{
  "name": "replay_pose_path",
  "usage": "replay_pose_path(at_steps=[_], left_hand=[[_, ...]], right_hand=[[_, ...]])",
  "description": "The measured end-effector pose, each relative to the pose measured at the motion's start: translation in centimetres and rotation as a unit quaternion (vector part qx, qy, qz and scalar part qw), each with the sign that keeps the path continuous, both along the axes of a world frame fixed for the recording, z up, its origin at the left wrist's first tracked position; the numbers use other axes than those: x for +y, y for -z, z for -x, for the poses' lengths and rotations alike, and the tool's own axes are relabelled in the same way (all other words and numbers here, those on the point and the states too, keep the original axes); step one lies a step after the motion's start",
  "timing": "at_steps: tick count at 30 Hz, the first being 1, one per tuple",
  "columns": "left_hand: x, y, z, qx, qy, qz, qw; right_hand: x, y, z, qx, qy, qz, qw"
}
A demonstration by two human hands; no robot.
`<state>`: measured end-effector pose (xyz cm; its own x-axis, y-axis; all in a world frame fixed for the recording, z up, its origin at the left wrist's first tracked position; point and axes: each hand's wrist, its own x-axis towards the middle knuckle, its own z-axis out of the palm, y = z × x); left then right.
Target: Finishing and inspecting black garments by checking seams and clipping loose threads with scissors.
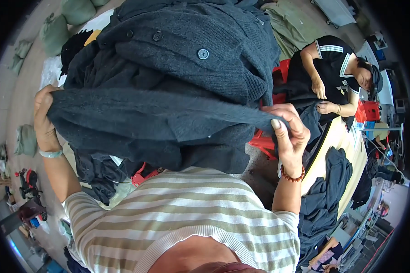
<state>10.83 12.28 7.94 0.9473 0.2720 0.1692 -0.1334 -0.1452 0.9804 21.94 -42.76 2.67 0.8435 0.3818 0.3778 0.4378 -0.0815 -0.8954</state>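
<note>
Between my two hands a dark grey knit garment (136, 123) is stretched taut, its upper edge running nearly straight across in front of my chest. My left hand (43, 109) grips its left end, the fingers partly behind the cloth. At the other end my right hand (290, 129) pinches the edge between thumb and fingers. Just beyond lies a big heap of dark knitwear, with a charcoal ribbed cardigan (191, 41) on top. A round button (202, 54) shows on the cardigan's front band.
At the right a co-worker (335, 68) handles dark cloth. A pale wooden table (355, 159) bears more dark garments (325, 200). Red plastic stools (263, 143) stand beside the heap. Stuffed green sacks (54, 34) lie at the far left, and a scooter (29, 193) is parked at the left.
</note>
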Motion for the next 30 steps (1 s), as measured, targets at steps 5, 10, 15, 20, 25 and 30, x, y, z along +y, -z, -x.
replay_pose_path(at_steps=[5, 10, 15, 20, 25, 30], left_hand=[[0.9, 3.3, -3.2, 0.094, -0.040, -0.274, 0.956], [-1.1, 6.0, -6.5, 0.020, -0.226, -0.474, 0.851], [-0.4, 7.1, -10.3, 0.064, -0.217, -0.489, 0.843], [-0.2, 8.7, -14.8, 0.062, -0.110, -0.479, 0.868], [-1.9, 7.4, -15.9, 0.039, -0.045, -0.542, 0.839], [-8.7, -0.3, -12.6, -0.014, 0.227, -0.163, 0.960]], right_hand=[[6.4, -0.2, -3.0, 0.108, -0.001, 0.069, 0.992], [9.0, 1.5, -7.1, 0.258, -0.033, 0.071, 0.963], [10.6, 1.4, -9.7, 0.342, -0.070, 0.059, 0.935], [9.9, 1.1, -9.6, 0.218, -0.053, -0.010, 0.974], [2.0, -4.4, -10.6, 0.005, 0.139, 0.001, 0.990], [-6.8, -7.7, -16.8, 0.007, 0.250, -0.251, 0.935]])
